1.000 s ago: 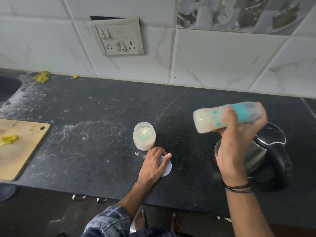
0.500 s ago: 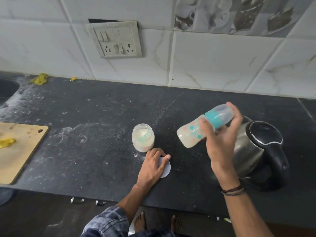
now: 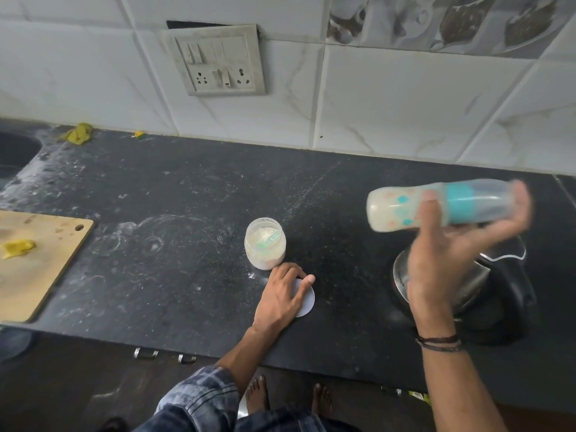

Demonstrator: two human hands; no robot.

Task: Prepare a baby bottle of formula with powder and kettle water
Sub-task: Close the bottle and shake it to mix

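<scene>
My right hand grips a capped baby bottle with a teal ring, held sideways above the steel kettle; the bottle is blurred and holds milky liquid. An open jar of white powder with a teal scoop inside stands at the middle of the black counter. My left hand rests on the jar's white round lid, which lies flat just in front of the jar.
A wooden cutting board with a yellow scrap lies at the left edge. A sink is at the far left, with a yellow rag by the wall. A switch plate sits on the tiled wall. Powder dusts the counter.
The bottle swung down to a tilt half a second ago and is now back up and nearly level, further right over the kettle. My left hand stays on the lid.
</scene>
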